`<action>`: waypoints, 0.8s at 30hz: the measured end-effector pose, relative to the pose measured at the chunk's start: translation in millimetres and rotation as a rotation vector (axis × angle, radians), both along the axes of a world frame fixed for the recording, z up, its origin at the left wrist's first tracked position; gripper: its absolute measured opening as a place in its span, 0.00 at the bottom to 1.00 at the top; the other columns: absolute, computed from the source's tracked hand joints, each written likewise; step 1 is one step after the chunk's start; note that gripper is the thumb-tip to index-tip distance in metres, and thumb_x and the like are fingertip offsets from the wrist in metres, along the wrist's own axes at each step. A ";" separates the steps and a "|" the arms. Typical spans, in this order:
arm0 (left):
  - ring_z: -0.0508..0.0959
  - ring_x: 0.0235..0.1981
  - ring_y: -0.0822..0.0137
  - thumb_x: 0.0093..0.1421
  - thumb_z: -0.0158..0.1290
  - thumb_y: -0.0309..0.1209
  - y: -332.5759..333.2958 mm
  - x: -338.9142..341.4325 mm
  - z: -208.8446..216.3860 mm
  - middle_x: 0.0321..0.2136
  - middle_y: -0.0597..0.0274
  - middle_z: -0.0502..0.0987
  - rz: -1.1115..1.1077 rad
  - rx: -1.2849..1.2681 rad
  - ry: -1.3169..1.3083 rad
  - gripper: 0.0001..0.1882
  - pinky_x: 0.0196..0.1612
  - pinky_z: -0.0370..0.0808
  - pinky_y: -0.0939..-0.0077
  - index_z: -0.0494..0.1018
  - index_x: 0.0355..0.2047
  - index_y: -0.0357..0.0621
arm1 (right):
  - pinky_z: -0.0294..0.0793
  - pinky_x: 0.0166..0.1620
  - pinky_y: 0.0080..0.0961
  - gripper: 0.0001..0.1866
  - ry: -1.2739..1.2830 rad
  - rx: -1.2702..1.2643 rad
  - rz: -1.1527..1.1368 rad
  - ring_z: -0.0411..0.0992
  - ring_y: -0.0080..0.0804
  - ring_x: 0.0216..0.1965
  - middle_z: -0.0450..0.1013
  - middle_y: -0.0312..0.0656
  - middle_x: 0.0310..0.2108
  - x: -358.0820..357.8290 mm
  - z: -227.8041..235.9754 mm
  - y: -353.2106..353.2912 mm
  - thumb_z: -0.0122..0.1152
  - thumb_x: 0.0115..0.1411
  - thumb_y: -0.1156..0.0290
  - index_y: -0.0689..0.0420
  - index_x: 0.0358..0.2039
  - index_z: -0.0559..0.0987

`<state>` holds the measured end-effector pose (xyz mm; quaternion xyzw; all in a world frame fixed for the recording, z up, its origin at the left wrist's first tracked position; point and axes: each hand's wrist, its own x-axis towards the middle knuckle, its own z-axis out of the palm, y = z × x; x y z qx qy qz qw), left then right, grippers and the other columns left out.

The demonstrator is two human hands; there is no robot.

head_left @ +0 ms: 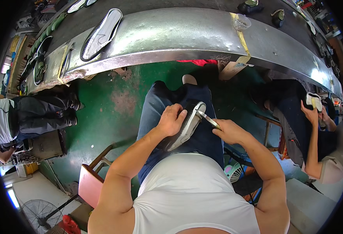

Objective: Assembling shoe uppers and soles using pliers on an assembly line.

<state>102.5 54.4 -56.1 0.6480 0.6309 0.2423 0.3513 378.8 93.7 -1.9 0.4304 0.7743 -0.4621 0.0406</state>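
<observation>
A dark shoe (188, 128) with a white and grey sole lies slantwise on my lap, its sole edge turned to the right. My left hand (172, 120) is closed on its left side, thumb and fingers pressing the dark upper. In my right hand (232, 132) is a slim, shiny metal hand tool (208, 119); its exact kind I cannot make out. The tool's far end touches the sole edge near the upper end of the shoe. My right fingers are wrapped round its near end.
Ahead runs a metal-edged bench (171, 31) bearing a black-and-white shoe piece (101, 35), a clear plastic cup (241, 22) and other shoes. A co-worker at right holds a shoe (313, 102); another person (35, 113) is at left. A pink stool (90, 185) stands lower left.
</observation>
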 end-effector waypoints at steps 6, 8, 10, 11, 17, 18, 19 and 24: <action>0.76 0.32 0.40 0.70 0.43 0.42 36.5 -22.3 -13.5 0.25 0.44 0.75 -0.310 0.075 0.111 0.17 0.44 0.72 0.54 0.70 0.35 0.39 | 0.72 0.44 0.45 0.13 -0.059 0.040 0.078 0.74 0.58 0.40 0.76 0.57 0.35 4.0 13.5 2.7 0.60 0.62 0.65 0.63 0.41 0.76; 0.76 0.30 0.37 0.71 0.42 0.43 51.0 -27.2 -16.5 0.21 0.43 0.74 -0.390 0.125 0.181 0.19 0.42 0.72 0.51 0.71 0.33 0.40 | 0.72 0.43 0.46 0.13 -0.088 -0.007 0.079 0.74 0.58 0.39 0.75 0.57 0.34 10.9 22.7 1.2 0.59 0.63 0.65 0.63 0.40 0.75; 0.78 0.33 0.38 0.71 0.41 0.45 63.6 -25.3 -21.8 0.23 0.41 0.76 -0.209 0.026 0.147 0.23 0.42 0.72 0.46 0.73 0.29 0.40 | 0.71 0.42 0.46 0.13 -0.119 -0.052 0.071 0.74 0.59 0.39 0.75 0.58 0.33 14.8 31.4 -4.3 0.59 0.63 0.65 0.63 0.39 0.75; 0.78 0.36 0.38 0.72 0.41 0.46 73.7 -22.4 -23.5 0.25 0.39 0.77 -0.062 -0.114 0.121 0.25 0.41 0.73 0.46 0.74 0.28 0.38 | 0.72 0.43 0.47 0.13 -0.081 -0.041 0.060 0.74 0.60 0.39 0.75 0.59 0.34 15.0 35.1 -10.2 0.58 0.64 0.64 0.63 0.38 0.74; 0.78 0.43 0.36 0.70 0.40 0.50 98.1 6.5 -138.0 0.37 0.34 0.79 0.386 -0.270 0.001 0.28 0.48 0.73 0.50 0.78 0.40 0.35 | 0.72 0.42 0.47 0.13 -0.071 -0.088 -0.028 0.74 0.62 0.38 0.75 0.60 0.33 -2.7 35.9 -21.3 0.58 0.64 0.64 0.64 0.37 0.73; 0.78 0.43 0.35 0.70 0.40 0.50 101.8 2.2 -144.8 0.37 0.33 0.79 0.439 -0.270 0.011 0.29 0.48 0.73 0.50 0.78 0.39 0.34 | 0.72 0.42 0.47 0.13 -0.062 -0.140 -0.096 0.74 0.62 0.38 0.75 0.60 0.33 -7.4 33.4 -18.7 0.58 0.64 0.65 0.64 0.38 0.74; 0.79 0.40 0.37 0.69 0.42 0.52 105.4 0.3 -144.5 0.34 0.35 0.79 0.503 -0.308 -0.033 0.30 0.45 0.74 0.53 0.79 0.37 0.34 | 0.72 0.42 0.47 0.13 -0.057 -0.199 -0.170 0.74 0.62 0.38 0.75 0.61 0.33 -8.9 30.9 -20.2 0.58 0.64 0.65 0.64 0.38 0.74; 0.80 0.24 0.64 0.69 0.47 0.53 93.0 19.6 -82.4 0.21 0.52 0.78 0.364 -0.405 -0.512 0.28 0.32 0.75 0.66 0.78 0.28 0.39 | 0.72 0.41 0.47 0.13 -0.004 -0.126 -0.126 0.74 0.63 0.37 0.75 0.61 0.32 11.6 21.8 -20.6 0.57 0.64 0.65 0.64 0.36 0.74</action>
